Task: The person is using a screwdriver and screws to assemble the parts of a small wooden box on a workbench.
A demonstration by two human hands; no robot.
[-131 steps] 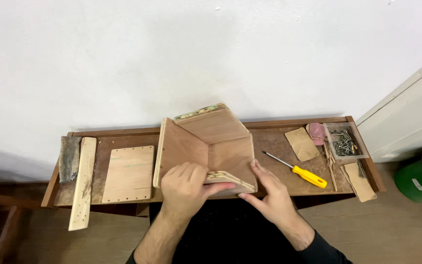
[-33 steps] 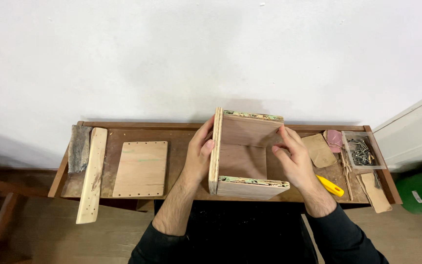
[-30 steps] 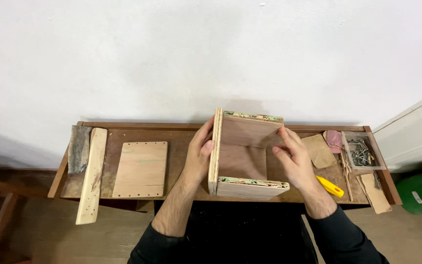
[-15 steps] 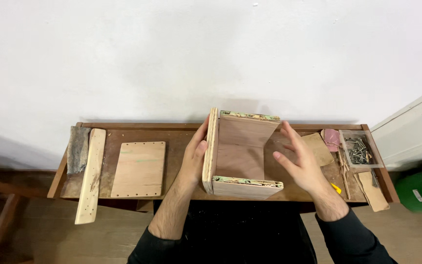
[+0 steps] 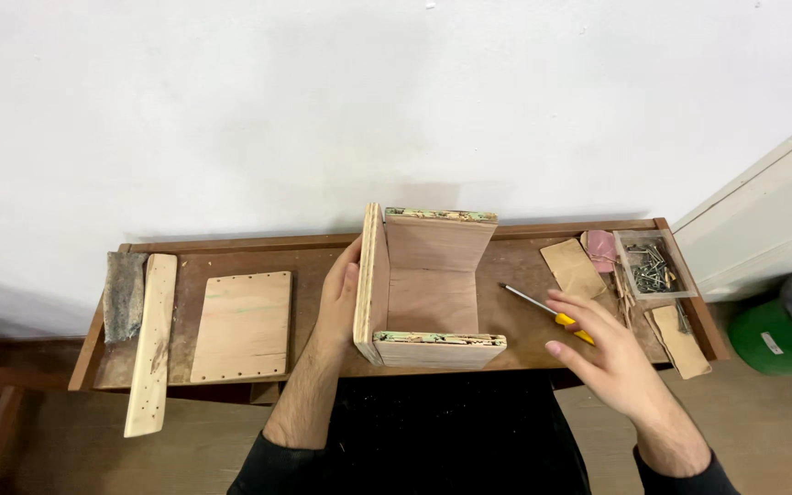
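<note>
While the fingers of the left hand [image 5: 339, 298] lie flat and straight against the outer face of the left panel of the plywood box frame [image 5: 430, 286], nothing is gripped; the palm merely steadies it. The frame (three panels, open on its right side) stands at the centre of the picture on the wooden bench [image 5: 323, 260]. The right hand [image 5: 609, 353], fingers spread and loose, hovers at lower right over the yellow-handled screwdriver [image 5: 547, 311], covering most of its handle; contact cannot be told. Further out, a flat drilled board [image 5: 242, 325] lies left of centre, a drilled strip [image 5: 152, 342] beyond it, and a tray of nails [image 5: 654, 266] at upper right.
</note>
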